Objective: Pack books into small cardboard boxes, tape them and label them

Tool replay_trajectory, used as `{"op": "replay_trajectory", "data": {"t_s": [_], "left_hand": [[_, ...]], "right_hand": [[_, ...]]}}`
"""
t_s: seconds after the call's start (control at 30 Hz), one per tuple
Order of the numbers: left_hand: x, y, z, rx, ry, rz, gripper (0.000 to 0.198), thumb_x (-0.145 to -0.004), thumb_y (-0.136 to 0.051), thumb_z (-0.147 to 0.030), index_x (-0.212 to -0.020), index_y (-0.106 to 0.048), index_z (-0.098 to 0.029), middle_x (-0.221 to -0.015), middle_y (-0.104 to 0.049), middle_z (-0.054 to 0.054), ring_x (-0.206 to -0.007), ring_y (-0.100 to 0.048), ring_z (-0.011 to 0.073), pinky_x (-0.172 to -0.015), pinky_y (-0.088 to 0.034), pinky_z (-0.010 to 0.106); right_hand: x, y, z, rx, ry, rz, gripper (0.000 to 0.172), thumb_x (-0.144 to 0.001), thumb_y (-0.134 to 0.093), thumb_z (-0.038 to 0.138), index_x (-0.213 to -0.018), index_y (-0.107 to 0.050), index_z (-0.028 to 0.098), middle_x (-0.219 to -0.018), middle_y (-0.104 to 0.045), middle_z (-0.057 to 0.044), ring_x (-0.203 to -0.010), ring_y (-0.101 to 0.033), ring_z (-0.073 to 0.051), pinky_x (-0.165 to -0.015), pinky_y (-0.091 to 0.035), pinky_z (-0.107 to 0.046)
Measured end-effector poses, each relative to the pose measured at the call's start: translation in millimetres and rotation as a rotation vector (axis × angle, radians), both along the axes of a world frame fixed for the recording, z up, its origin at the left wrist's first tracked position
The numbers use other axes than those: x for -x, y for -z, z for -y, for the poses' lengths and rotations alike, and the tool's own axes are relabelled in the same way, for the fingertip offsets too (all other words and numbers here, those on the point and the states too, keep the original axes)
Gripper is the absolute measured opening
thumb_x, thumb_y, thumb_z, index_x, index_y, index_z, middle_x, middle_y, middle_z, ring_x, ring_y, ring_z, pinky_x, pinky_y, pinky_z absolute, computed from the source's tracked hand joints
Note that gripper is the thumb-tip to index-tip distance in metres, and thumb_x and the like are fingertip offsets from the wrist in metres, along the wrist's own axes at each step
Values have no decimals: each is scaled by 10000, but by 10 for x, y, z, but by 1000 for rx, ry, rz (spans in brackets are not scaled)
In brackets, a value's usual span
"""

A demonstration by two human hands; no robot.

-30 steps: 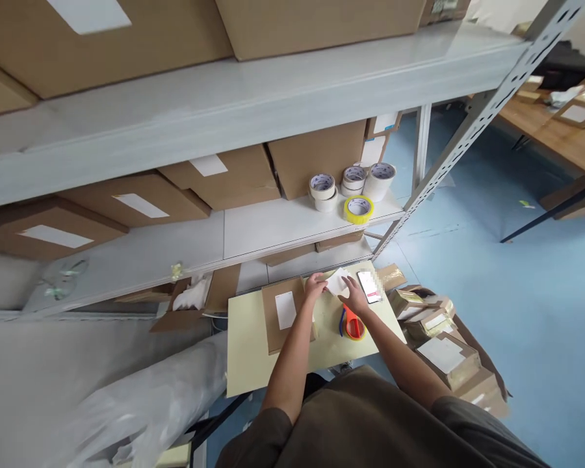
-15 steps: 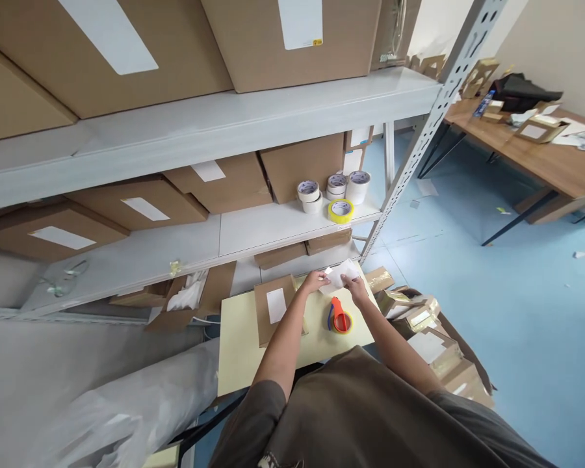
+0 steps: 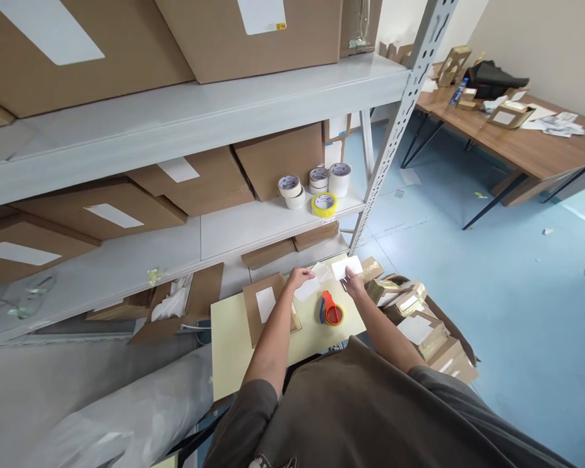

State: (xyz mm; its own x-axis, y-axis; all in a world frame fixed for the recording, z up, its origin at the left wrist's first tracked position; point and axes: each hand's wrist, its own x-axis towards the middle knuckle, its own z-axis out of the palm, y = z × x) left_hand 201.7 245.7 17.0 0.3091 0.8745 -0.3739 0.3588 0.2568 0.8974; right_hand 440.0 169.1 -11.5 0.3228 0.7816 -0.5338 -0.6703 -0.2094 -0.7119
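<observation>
The hands have drawn apart since the moment before, when they met over a single white sheet; the paper now appears to be in separate pieces. At a pale yellow counter [image 3: 238, 351] in a stockroom, the left hand [image 3: 299, 278] rests on a white paper strip [image 3: 306, 289], though whether it grips cannot be told. The right hand [image 3: 355, 284] pinches a flat, clean white label [image 3: 347, 267] near the counter's far edge, clear of the surface and well right of a cardboard mailer [image 3: 268, 309] that bears its own white patch. An orange tape dispenser [image 3: 329, 310] sits between them on the near side. Tape rolls [image 3: 292, 192] stand on a metal shelf [image 3: 273, 234] beyond, and a heap of taped parcels [image 3: 414, 328] lies to the right.
</observation>
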Motion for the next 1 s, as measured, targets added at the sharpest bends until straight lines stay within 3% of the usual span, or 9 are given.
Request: {"op": "replay_trajectory", "data": {"t_s": [0.2, 0.27, 0.37, 0.5, 0.7, 0.83, 1.0], "left_hand": [[-147, -138, -25, -83, -60, 13, 506, -480, -991, -450, -877, -826, -182, -985, -810, 106, -990, -702, 289, -893, -516, 359], [-227, -214, 23, -126, -96, 34, 489, -573, -946, -538, -889, -817, -188, -1000, -805, 105, -985, -700, 273, -897, -518, 347], [-223, -336, 186, -74, -40, 125, 522, -713, -818, -675, -837, -787, -169, -838, -762, 74, -837, -679, 230, -797, -521, 320], [13, -450, 560, -44, 3, 181, 513, -649, -885, -648, -736, -728, -167, -700, -673, 15, -726, -613, 182, -703, -479, 285], [548, -494, 1117, -59, -359, 216, 539, -662, -857, -679, -748, -705, -169, -724, -683, 16, -694, -594, 155, -673, -462, 264], [848, -520, 1315, -63, -519, 180, 566, -625, -860, -706, -736, -691, -177, -720, -688, 18, -689, -608, 159, -647, -466, 259], [978, -583, 1414, -76, -560, 201, 554, -648, -848, -702, -777, -697, -184, -790, -718, 37, -729, -631, 165, -679, -484, 265]], "right_hand": [[-138, -241, 59, -51, -239, 92, 387, -681, -905, 417, -944, -692, 231, -944, -800, -64, -897, -751, -242, -772, -630, -343], [-100, -344, 56, -97, -388, 178, 413, -642, -917, 419, -938, -723, 205, -947, -811, -84, -913, -750, -270, -786, -620, -371], [-32, -498, 11, -150, -587, 331, 410, -569, -934, 381, -875, -746, 182, -886, -811, -74, -871, -736, -278, -774, -597, -382], [191, -699, -81, -233, -720, 475, 391, -566, -919, 328, -893, -758, 186, -838, -790, -24, -789, -700, -227, -739, -562, -346], [721, -871, 2, -349, -776, 437, 447, -637, -887, 347, -1048, -762, 221, -963, -789, -40, -833, -700, -202, -738, -540, -313], [902, -850, 188, -297, -837, 398, 388, -718, -829, 400, -1061, -761, 232, -1028, -798, -62, -845, -733, -199, -779, -533, -328], [1016, -846, 388, -288, -907, 395, 267, -775, -778, 432, -949, -776, 229, -983, -799, -52, -853, -743, -199, -794, -525, -320]]}}
